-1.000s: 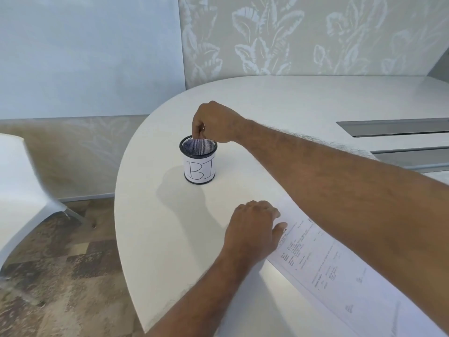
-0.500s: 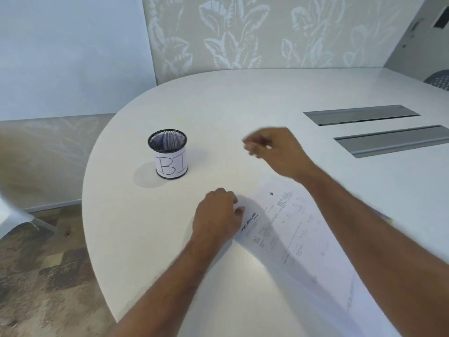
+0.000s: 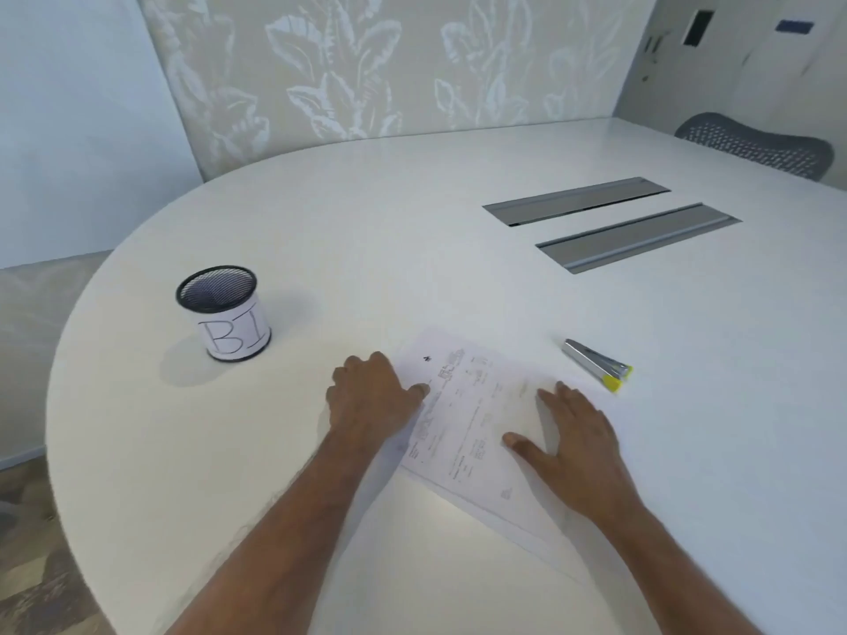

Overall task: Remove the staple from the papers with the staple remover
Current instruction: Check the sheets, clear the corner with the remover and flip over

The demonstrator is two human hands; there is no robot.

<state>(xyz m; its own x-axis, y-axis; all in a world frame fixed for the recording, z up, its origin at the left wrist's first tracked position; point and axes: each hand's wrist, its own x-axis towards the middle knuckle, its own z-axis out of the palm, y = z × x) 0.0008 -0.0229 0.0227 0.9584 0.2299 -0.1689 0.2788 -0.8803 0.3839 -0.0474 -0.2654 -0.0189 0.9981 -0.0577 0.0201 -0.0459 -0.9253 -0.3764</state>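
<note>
Papers (image 3: pixel 463 419) lie flat on the table (image 3: pixel 412 231), print too small to read. The right hand (image 3: pixel 573 446) rests on them palm down, fingers spread, gripping nothing, and the left hand (image 3: pixel 371 396) sits at their left edge, fingers loosely curled, thumb tip touching the sheet. Beside the papers, just beyond the right hand, lies the staple remover (image 3: pixel 598 365), silver with a yellow tip and untouched, while a mesh cup (image 3: pixel 220 313) with a handwritten label "BI" stands well apart to the left.
</note>
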